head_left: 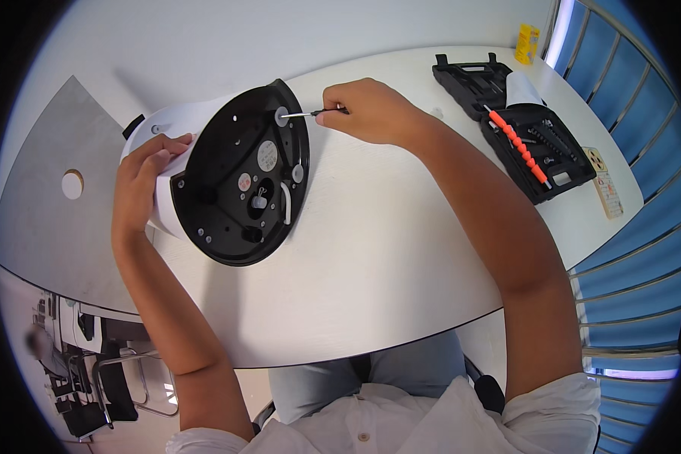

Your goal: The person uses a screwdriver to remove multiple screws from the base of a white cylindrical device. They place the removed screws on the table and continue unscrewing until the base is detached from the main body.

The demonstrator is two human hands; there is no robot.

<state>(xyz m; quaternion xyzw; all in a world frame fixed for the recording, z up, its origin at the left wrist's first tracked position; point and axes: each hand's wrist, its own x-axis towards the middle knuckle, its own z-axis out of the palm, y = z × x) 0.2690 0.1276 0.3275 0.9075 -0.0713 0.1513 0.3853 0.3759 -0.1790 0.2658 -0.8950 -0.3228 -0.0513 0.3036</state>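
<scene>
A white appliance with a black underside (227,181) lies tipped on its side on the white table, its base turned toward me and to the right. Round pale feet, screws and a white curved piece show on that base. My left hand (140,178) grips the white body from the left, fingers curled over its top. In my right hand (374,112) is a screwdriver (304,114) with a dark handle. Its metal shaft points left, and the tip meets the round foot (281,116) near the base's upper edge. The handle is mostly hidden by my fingers.
An open black tool case (541,151) sits at the right, with an orange flexible shaft (518,145) and a white cylindrical object (522,89). A yellow box (527,44) stands behind; a pale strip-shaped device (605,184) lies by the right edge. Metal railings (635,352) run alongside.
</scene>
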